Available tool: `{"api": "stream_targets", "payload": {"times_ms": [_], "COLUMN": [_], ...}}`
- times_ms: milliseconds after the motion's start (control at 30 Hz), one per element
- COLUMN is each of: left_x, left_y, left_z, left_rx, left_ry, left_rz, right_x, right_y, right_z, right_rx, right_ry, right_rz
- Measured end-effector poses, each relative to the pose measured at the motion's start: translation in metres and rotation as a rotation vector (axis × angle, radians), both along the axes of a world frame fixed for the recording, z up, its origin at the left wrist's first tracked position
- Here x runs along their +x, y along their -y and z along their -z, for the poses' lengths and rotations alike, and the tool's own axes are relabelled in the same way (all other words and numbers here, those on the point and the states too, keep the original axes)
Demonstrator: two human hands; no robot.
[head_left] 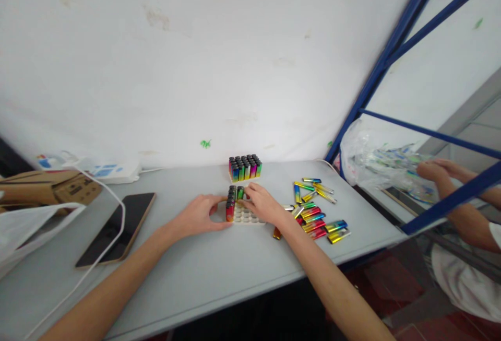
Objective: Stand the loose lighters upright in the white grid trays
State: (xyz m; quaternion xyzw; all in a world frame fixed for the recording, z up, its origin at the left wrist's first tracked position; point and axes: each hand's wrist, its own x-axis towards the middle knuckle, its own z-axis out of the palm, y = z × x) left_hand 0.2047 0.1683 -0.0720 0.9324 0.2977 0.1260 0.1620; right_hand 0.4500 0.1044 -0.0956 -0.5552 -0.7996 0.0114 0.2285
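A white tray (250, 216) with rows of holes lies on the desk between my hands. Along its left side stands a row of upright lighters (230, 210) with black tops, the nearest one red. My left hand (203, 213) grips that side, thumb at the near corner and fingers farther back. My right hand (262, 202) reaches over the tray from the right, its fingers pinched on a green lighter (240, 193) with a black top, upright beside the row. The tips of the right fingers are partly hidden.
Behind stands a filled block of lighters (245, 168). Loose shiny lighters (313, 218) lie to the right. On the left are a phone (121, 228), a white cable (123, 215), a cardboard box (74, 188) and a power strip (117, 171). Another person's hands (434, 171) work beyond the blue frame (376, 90).
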Motion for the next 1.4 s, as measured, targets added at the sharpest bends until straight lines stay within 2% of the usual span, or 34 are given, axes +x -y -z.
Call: {"api": "stream_targets", "payload": {"times_ms": [100,167,200,300,333,433,600,667,767,900,1000,1100,1267,1400], "left_x": [0.0,0.0,0.0,0.002,0.002,0.002,0.001,0.001,0.001,0.001,0.002,0.003,0.002,0.002], "left_y": [-0.001,-0.001,-0.001,0.001,0.001,0.003,0.003,0.003,0.005,0.006,0.005,0.005,0.005,0.005], "left_z": [0.0,0.0,-0.001,-0.002,-0.003,-0.003,-0.002,-0.002,-0.003,-0.002,0.0,0.002,0.003,0.003], "left_rx": [0.005,0.005,0.004,-0.003,-0.006,-0.009,-0.009,-0.009,-0.017,-0.018,0.003,0.036,0.049,0.056], "left_ry": [-0.006,-0.004,-0.002,-0.008,-0.013,-0.023,-0.025,-0.014,-0.002,0.008,0.008,-0.005,-0.017,-0.027], "left_rz": [0.003,0.009,0.015,0.019,0.012,-0.007,0.002,0.008,0.015,0.006,0.009,0.011,0.03,0.037], "right_x": [0.009,0.025,0.037,0.077,0.091,0.121,0.128,0.124,0.12,0.106,0.08,0.048,0.008,-0.006], "right_y": [0.009,0.018,0.023,0.037,0.041,0.05,0.05,0.045,0.035,0.024,0.019,0.015,0.014,0.02], "right_z": [-0.009,-0.019,-0.024,-0.04,-0.044,-0.048,-0.034,-0.027,-0.024,-0.035,-0.046,-0.051,-0.045,-0.038], "right_rx": [0.008,0.048,0.075,0.11,0.081,-0.049,-0.266,-0.275,-0.173,-0.071,-0.104,-0.173,-0.291,-0.414], "right_ry": [-0.086,-0.189,-0.227,-0.214,-0.172,-0.015,0.158,0.143,-0.019,-0.456,-0.847,-1.119,-1.263,-1.262], "right_rz": [0.008,0.08,0.169,0.602,0.695,0.825,0.907,0.89,0.79,0.495,0.225,0.076,-0.029,-0.013]}}
